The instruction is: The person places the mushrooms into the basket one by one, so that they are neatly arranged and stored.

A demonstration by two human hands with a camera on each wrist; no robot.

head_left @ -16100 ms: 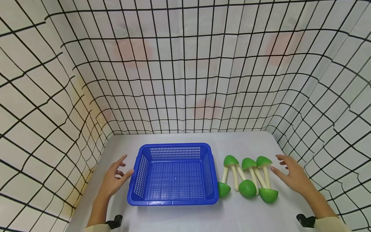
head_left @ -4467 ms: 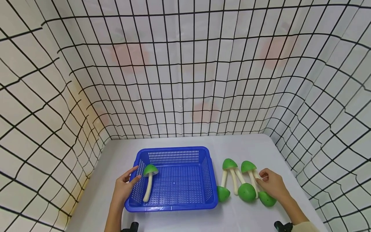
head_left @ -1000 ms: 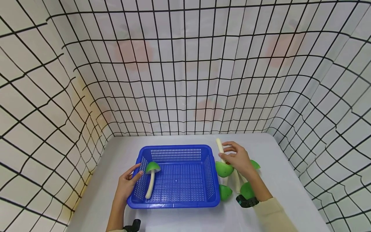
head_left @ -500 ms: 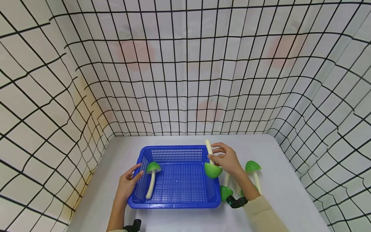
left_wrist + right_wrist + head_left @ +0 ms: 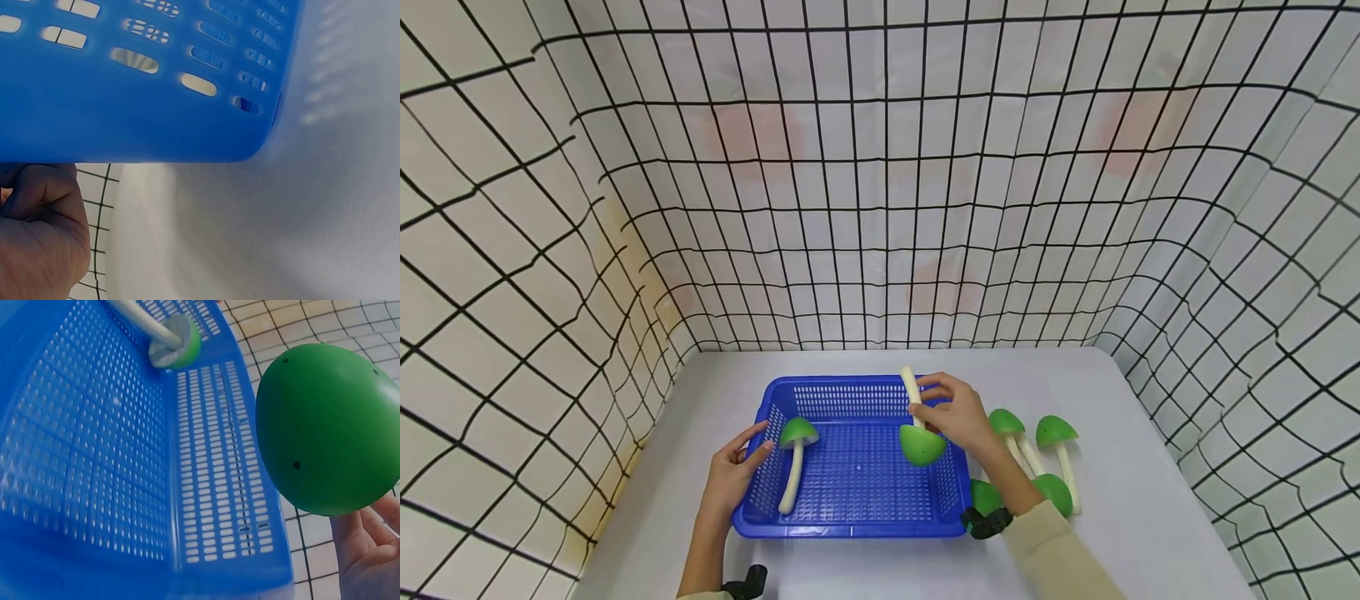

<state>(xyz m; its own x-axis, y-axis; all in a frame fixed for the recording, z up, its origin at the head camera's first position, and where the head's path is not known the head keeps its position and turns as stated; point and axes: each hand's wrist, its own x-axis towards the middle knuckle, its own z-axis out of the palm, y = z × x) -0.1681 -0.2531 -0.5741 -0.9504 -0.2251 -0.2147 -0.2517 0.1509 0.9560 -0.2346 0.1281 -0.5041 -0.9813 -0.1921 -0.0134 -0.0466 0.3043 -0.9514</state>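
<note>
My right hand [image 5: 961, 417] pinches the pale stem of a toy mushroom [image 5: 922, 446], its green cap hanging down, over the right part of a blue plastic basket [image 5: 850, 531]. In the right wrist view the held mushroom's black-dotted green cap [image 5: 328, 431] is close up, its stem hidden behind it. My left hand [image 5: 730, 479] grips the basket's left rim; in the left wrist view its curled fingers [image 5: 47, 194] meet the rim's edge. Inside the basket, along its left side, lies another mushroom [image 5: 799, 432] with its cap toward the back.
Several more mushrooms [image 5: 1056, 430] lie on the white table [image 5: 1135, 500] right of the basket, partly hidden by the right forearm. Black-lined grid walls [image 5: 880, 208] enclose the table at the back and sides.
Earlier the basket was empty and both hands were apart from things. A mushroom now lies inside, the left hand has taken the rim, and the right hand has carried another mushroom leftward over the basket.
</note>
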